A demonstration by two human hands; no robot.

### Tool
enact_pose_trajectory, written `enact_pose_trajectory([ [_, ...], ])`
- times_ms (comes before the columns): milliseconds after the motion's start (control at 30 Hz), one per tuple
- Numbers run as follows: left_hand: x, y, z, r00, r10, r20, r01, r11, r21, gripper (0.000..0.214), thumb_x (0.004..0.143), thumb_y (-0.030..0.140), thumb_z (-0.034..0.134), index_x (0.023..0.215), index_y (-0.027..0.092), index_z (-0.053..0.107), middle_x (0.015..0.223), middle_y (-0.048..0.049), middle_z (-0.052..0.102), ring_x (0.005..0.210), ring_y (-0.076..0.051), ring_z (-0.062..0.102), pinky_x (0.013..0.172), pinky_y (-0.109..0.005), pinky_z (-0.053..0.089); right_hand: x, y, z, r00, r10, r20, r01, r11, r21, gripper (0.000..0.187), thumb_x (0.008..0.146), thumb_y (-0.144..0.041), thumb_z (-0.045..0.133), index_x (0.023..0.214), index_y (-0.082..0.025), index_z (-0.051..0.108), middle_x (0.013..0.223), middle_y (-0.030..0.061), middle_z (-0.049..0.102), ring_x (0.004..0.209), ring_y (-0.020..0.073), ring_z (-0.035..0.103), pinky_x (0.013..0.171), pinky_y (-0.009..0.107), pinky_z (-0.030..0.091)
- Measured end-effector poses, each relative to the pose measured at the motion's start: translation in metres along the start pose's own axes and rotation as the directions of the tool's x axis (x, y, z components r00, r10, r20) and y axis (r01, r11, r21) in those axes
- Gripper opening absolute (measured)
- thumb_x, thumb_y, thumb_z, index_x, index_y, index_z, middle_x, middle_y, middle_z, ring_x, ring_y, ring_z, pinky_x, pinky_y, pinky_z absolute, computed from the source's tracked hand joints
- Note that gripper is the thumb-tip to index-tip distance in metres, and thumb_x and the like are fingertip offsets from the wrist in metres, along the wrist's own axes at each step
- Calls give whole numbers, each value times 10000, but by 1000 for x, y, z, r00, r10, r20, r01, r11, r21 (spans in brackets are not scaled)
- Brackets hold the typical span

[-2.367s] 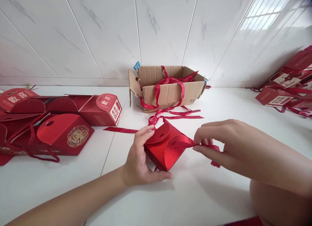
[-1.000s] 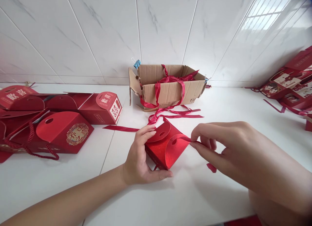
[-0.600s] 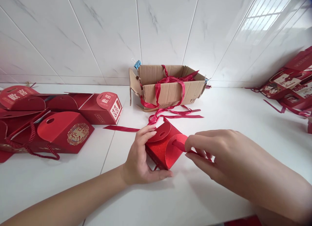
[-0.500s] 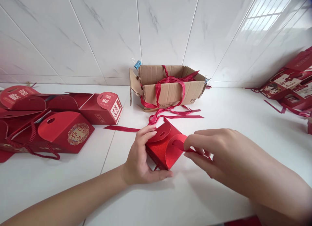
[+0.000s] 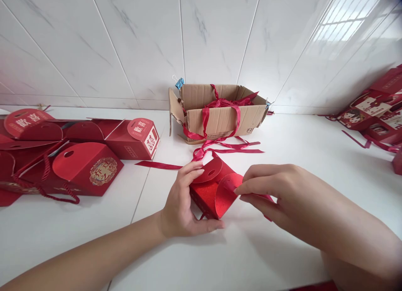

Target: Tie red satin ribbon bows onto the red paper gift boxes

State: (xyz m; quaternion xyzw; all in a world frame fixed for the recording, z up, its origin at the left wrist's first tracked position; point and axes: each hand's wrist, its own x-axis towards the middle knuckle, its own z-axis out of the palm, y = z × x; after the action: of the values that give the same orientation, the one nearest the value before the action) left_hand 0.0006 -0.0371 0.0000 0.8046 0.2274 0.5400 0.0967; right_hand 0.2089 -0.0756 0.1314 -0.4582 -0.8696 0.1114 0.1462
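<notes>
A small glittery red gift box [image 5: 210, 194] with two rounded, slotted flaps lies on the white floor in front of me. My left hand [image 5: 182, 201] grips its left side, fingers on the far flap and thumb under the near edge. My right hand [image 5: 276, 190] pinches a red ribbon [image 5: 265, 197] right at the slot of the near flap. The ribbon's far end [image 5: 157, 165] trails out to the left behind the box.
An open cardboard box [image 5: 220, 117] of red ribbons stands by the tiled wall, with a blue binder clip [image 5: 179, 83] on its corner. Larger red gift boxes [image 5: 84, 167] lie at the left, and more red boxes [image 5: 373, 115] at the right.
My right hand has moved left along the ribbon, from well clear of the near flap to right up against its slot. My left hand has kept its grip on the box.
</notes>
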Motion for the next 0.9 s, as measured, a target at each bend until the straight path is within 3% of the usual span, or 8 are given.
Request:
enact_pose_trajectory([
  [367,1,0,0,1000,-4,-2,4,1000,15,952,611,593,746,1352,189,306,1234,-194,438,1193,-373,452,933,-561,451,8,3,9,999,32,-5,-32,999,-6,156,857,-163,549,799,-237,674,662,-17,623,513,97,516,514,228,382],
  [667,-1,-1,0,1000,1,5,-1,1000,14,963,617,635,719,1355,175,306,1256,-205,424,1198,-372,443,934,-549,448,21,11,16,999,42,-22,-40,996,77,132,815,-163,607,740,-247,676,880,16,606,817,147,560,654,251,443],
  [767,-2,-2,-3,1000,5,24,-5,1000,-28,773,769,602,587,1345,158,323,1274,-214,422,1218,-370,425,955,-564,414,24,13,16,996,66,62,-73,990,121,93,823,-200,604,741,-220,645,856,12,603,764,134,546,642,257,439],
  [833,-2,-1,-5,999,-25,35,27,997,-71,578,867,457,498,1334,160,331,1287,-211,423,1233,-354,415,955,-560,406,26,15,15,989,64,133,-84,985,149,87,825,-225,600,741,-207,617,798,0,599,711,125,526,608,253,425],
  [900,-3,1,-6,996,-86,27,88,991,-102,469,878,312,480,1302,165,345,1275,-199,433,1221,-327,423,938,-525,420,28,15,13,983,55,177,-89,978,189,65,820,-238,601,762,-207,606,775,-10,604,704,124,518,600,250,417],
])
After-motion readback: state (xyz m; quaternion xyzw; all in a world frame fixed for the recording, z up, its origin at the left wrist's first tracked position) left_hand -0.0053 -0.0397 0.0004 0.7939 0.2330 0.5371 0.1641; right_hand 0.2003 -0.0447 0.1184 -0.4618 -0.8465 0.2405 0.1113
